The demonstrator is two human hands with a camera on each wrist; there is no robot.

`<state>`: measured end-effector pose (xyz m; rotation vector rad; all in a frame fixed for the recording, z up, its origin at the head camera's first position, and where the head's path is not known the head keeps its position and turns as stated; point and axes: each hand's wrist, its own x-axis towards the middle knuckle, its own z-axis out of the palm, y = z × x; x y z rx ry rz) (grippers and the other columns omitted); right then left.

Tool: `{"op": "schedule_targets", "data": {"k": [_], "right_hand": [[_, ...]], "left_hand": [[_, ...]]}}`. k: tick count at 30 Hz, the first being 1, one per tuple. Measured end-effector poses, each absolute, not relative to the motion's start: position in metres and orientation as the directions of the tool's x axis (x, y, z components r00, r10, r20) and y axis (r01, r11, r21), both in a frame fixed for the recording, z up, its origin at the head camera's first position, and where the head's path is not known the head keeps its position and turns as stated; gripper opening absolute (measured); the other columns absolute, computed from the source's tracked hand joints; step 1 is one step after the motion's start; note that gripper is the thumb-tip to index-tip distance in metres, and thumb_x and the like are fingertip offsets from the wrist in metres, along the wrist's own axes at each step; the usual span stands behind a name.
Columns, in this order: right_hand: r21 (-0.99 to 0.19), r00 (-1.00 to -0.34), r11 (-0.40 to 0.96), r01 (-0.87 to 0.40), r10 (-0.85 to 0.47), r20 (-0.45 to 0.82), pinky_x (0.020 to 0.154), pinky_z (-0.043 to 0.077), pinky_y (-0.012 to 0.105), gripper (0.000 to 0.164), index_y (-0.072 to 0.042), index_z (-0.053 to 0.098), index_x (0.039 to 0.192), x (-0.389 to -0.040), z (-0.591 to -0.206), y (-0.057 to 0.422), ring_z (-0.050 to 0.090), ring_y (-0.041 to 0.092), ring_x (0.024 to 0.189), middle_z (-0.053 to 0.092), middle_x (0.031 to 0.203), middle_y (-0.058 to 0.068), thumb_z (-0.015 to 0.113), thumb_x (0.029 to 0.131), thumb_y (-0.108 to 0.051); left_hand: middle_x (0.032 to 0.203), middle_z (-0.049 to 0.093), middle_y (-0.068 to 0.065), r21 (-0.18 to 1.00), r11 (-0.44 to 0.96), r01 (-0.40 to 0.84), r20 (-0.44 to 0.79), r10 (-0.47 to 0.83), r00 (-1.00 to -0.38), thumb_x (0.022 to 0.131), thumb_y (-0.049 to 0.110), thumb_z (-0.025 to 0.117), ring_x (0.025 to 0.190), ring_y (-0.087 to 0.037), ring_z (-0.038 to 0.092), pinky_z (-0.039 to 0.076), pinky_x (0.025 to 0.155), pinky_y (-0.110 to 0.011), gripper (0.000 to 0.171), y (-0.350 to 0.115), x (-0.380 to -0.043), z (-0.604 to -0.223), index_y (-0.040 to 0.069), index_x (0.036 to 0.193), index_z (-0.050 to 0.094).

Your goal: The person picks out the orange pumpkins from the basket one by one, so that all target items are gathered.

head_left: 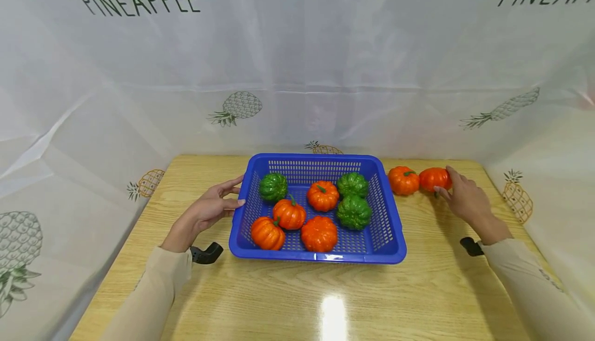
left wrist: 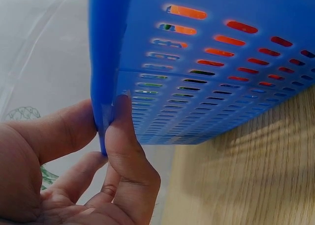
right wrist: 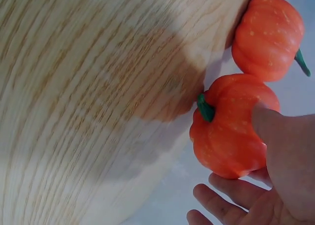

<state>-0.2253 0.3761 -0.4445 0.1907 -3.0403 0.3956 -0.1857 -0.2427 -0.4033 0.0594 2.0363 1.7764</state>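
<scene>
A blue slotted plastic basket (head_left: pixel 317 258) stands on the table with several small orange pumpkins (head_left: pixel 319 234) and three green pumpkins (head_left: pixel 354 212) inside. My left hand (head_left: pixel 215 206) is at its left side; the left wrist view shows thumb and fingers (left wrist: pixel 129 161) pinching the basket rim (left wrist: pixel 104 72) from both faces. Right of the basket, my right hand (head_left: pixel 469 199) holds an orange-red pumpkin (head_left: pixel 435 179) between thumb and fingers, its green stem (right wrist: pixel 205 108) turned sideways. Close against that one, another orange pumpkin (head_left: pixel 403 181) sits beside the basket's right wall.
The wooden table (head_left: pixel 260 299) ends at the back along a white curtain (head_left: pixel 321 62) printed with pineapples, which also hangs at both sides. A dark wrist device (head_left: pixel 207 253) sits by the left cuff, another (head_left: pixel 471 247) by the right.
</scene>
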Motion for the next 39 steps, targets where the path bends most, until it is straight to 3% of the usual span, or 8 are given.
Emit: {"op": "schedule_targets", "data": {"k": [20,29,39], "right_hand": [[-0.273,-0.988,0.95,-0.149,-0.137,0.065,0.084,0.048,0.077,0.083,0.022,0.021,0.155,-0.22,-0.445,0.382,0.051,0.072,0.11,0.038,0.14,0.055,0.068,0.104,-0.024],[-0.263,-0.99,0.954,-0.143,-0.134,0.052,0.097,0.039,0.081,0.083,0.02,0.021,0.157,-0.216,-0.438,0.382,0.04,0.074,0.123,0.031,0.149,0.052,0.067,0.105,-0.026],[-0.204,-0.968,0.948,-0.243,-0.223,0.116,0.108,0.031,0.08,0.085,0.014,0.024,0.161,-0.205,-0.401,0.338,0.036,0.069,0.133,0.03,0.157,0.044,0.071,0.102,-0.026]], "left_hand": [[0.147,0.04,-0.028,0.949,0.186,-0.255,-0.302,0.299,-0.905,0.105,-0.002,0.058,0.092,-0.012,0.068,0.061,0.085,-0.029,0.077,-0.243,-0.185,-0.404,0.01,0.17,0.019],[0.143,0.042,-0.025,0.951,0.175,-0.254,-0.297,0.304,-0.905,0.105,-0.003,0.058,0.092,-0.012,0.069,0.061,0.084,-0.027,0.077,-0.243,-0.184,-0.405,0.009,0.17,0.02],[0.145,0.041,-0.026,0.95,0.178,-0.257,-0.301,0.297,-0.906,0.105,-0.003,0.058,0.092,-0.011,0.068,0.061,0.084,-0.027,0.076,-0.243,-0.184,-0.403,0.009,0.17,0.02]]}}
